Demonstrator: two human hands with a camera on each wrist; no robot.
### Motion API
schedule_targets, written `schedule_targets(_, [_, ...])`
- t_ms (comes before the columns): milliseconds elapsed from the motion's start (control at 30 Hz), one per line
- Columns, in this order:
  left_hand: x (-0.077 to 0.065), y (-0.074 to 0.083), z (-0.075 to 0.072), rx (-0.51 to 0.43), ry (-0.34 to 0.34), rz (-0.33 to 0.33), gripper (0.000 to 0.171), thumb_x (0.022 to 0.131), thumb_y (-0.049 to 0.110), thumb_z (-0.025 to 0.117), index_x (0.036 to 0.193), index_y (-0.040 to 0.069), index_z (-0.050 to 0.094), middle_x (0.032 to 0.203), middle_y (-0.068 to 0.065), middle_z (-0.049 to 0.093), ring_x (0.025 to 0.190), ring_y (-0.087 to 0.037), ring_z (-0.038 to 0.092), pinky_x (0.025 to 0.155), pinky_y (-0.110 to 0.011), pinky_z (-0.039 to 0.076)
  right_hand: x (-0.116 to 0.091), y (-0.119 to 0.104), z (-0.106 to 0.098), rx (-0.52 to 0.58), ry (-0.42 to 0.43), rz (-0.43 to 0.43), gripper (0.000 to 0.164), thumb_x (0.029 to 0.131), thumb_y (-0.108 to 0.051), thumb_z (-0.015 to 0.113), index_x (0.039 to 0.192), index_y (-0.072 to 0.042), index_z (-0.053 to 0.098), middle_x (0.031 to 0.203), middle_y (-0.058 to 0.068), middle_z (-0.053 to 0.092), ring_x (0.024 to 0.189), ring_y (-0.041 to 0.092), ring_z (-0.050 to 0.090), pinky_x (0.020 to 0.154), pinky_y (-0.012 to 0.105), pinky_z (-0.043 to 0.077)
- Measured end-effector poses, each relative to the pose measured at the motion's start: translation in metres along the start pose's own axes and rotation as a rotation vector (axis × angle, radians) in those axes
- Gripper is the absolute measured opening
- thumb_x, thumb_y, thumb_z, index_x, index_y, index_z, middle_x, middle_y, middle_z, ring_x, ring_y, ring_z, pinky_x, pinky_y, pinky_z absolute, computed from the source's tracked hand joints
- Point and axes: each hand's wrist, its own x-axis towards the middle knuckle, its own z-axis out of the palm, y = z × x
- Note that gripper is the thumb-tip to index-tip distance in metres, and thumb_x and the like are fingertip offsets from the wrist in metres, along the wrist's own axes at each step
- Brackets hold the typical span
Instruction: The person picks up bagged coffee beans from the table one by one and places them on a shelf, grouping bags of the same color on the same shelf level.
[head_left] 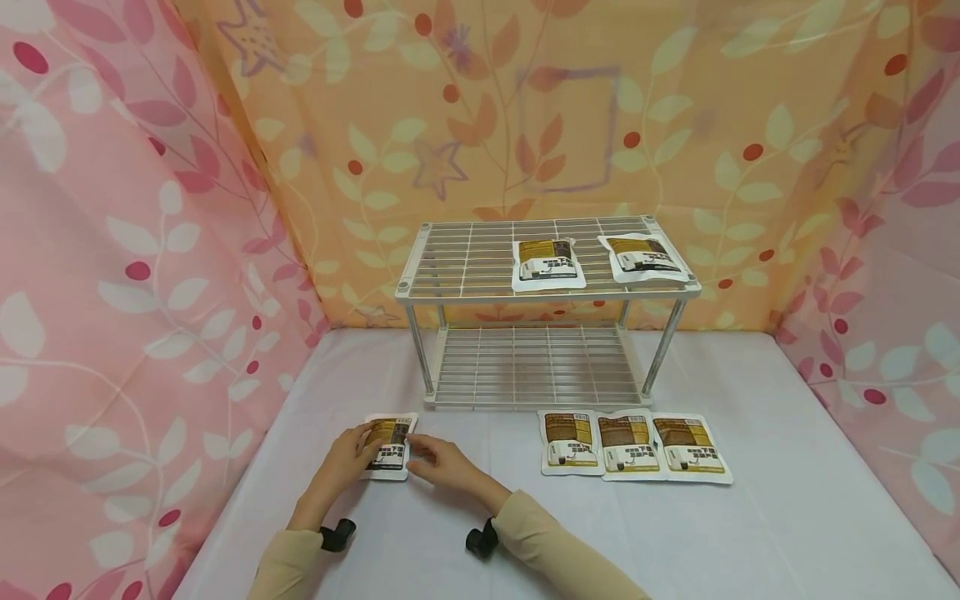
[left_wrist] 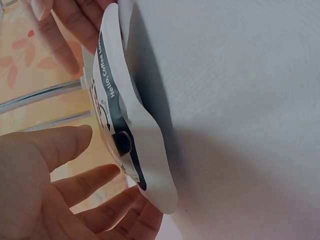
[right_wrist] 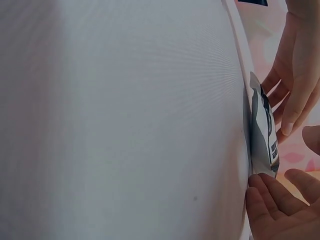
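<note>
A white-edged flat pouch (head_left: 392, 454) with a brown and yellow label lies on the white table at the left. Its dark print reads "Hello, Coffee" in the left wrist view, where the pouch (left_wrist: 112, 100) shows from its edge. My left hand (head_left: 347, 457) is at its left side, fingertips at the rim and thumb held over the label. From the other side my right hand (head_left: 448, 467) reaches in, with its fingertips right at the right edge. The right wrist view shows loosely bent fingers (right_wrist: 272, 200) beside the pouch's corner.
Behind stands a two-tier white wire rack (head_left: 457, 283). Its top shelf bears a left pouch (head_left: 547, 265) and a right pouch (head_left: 645, 257). Three similar pouches (head_left: 630, 446) lie in a row on the table (head_left: 795, 500) before it. Patterned cloth walls (head_left: 150, 292) enclose the table.
</note>
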Motion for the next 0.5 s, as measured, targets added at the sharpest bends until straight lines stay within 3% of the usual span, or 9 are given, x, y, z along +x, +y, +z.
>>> schedule_targets(200, [0.0002, -0.0025, -0.0008, -0.019, 0.003, -0.002, 0.047, 0.091, 0.021, 0.058, 0.129, -0.007, 0.048, 0.114, -0.028, 0.057, 0.1, -0.038, 0.057, 0.087, -0.054, 0.044, 0.0016, -0.0007, 0.0017, 0.001, -0.011, -0.028, 0.049, 0.091, -0.016, 0.058, 0.133, 0.005, 0.044, 0.13, 0.018, 0.053, 0.114, 0.027, 0.056, 0.096, 0.025, 0.044])
schedule_targets(500, [-0.0005, 0.0, -0.001, -0.084, 0.007, 0.014, 0.045, 0.085, 0.014, 0.065, 0.125, -0.002, 0.054, 0.122, -0.031, 0.053, 0.096, -0.039, 0.058, 0.079, -0.049, 0.05, 0.0007, -0.0001, 0.0013, -0.04, -0.001, -0.015, 0.05, 0.089, -0.015, 0.06, 0.133, 0.004, 0.045, 0.131, 0.016, 0.053, 0.11, 0.023, 0.059, 0.094, 0.023, 0.046])
